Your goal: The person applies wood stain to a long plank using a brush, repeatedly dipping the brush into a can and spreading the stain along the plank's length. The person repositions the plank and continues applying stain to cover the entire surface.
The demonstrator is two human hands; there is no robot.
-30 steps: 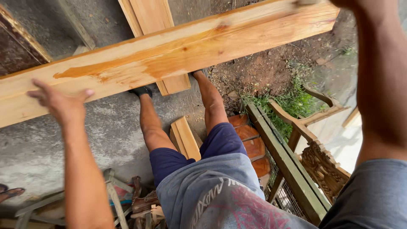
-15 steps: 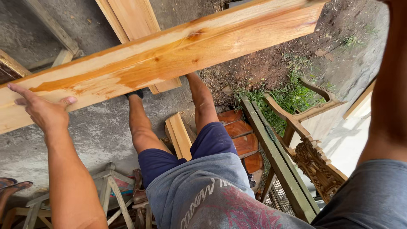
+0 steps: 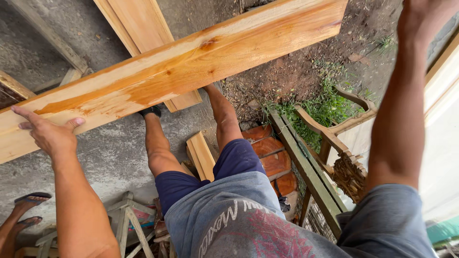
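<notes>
Left hand [image 3: 48, 134] at left of frame, arm coming up from bottom left, fingers spread and laid flat on the near edge of the long plank [image 3: 191, 71], thumb pointing right along the edge; pressing on it rather than wrapped round it. Right hand [image 3: 425, 16] at upper right corner, arm stretched straight up the right side of frame, mostly cut off by the frame edge, can't tell whether it is closed or loose, or whether it touches anything. Plank runs diagonally from lower left to upper right across the top half, pale wood with orange grain and a dark knot near middle. Second board [image 3: 143, 33] lies under it, slanting from top centre down toward the middle. Person's legs in blue shorts [image 3: 191, 177] stretch up the centre, grey shirt at bottom. Short wood block [image 3: 201, 155] on the ground between the legs. Ground is grey concrete [image 3: 105, 153] on the left, bare dirt and grass patch [image 3: 330, 105] upper right. Carved wooden chair frame [image 3: 344, 143] at right, red tiles [image 3: 270, 153] beside it. Another person's sandalled feet [image 3: 28, 205] at lower left, wooden stool [image 3: 126, 220] near bottom
</notes>
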